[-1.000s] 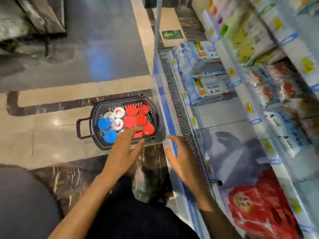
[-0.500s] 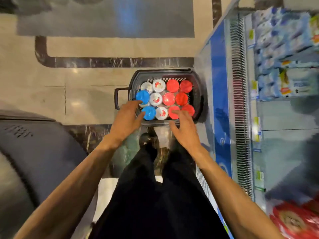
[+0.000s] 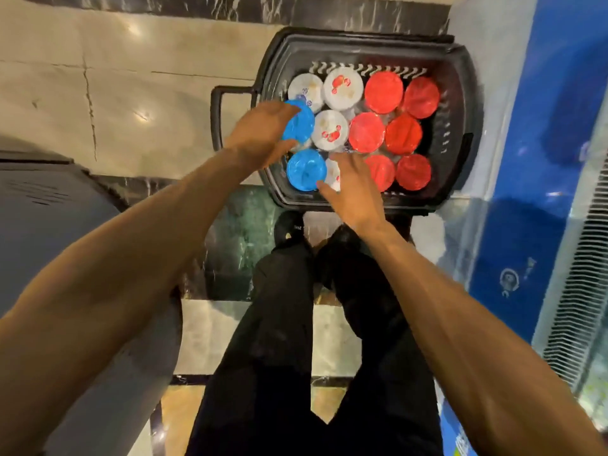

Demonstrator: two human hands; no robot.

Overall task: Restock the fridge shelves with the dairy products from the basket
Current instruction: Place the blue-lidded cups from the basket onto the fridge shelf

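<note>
On the floor, in the basket [image 3: 460, 93], the left hand [image 3: 263, 133] cups a blue-lidded tub [image 3: 297, 125]; the right hand [image 3: 353, 185] hovers wide, empty. The tubs are packed tight, so lifting one could snag and tip its neighbours.

Honestly there's no text here you can actually read. The white tub lids [image 3: 330, 130] in the basket [image 3: 467, 103] have red printed marks and a bit of blue print, way too blurry to make out. Right of the basket, the fridge's blue front panel [image 3: 513, 258] has a small round white logo [image 3: 509, 281] with some marks beside it, also unreadable. A tiny pale mark on the black shoe [image 3: 289, 227] just below the basket, same deal.
</note>
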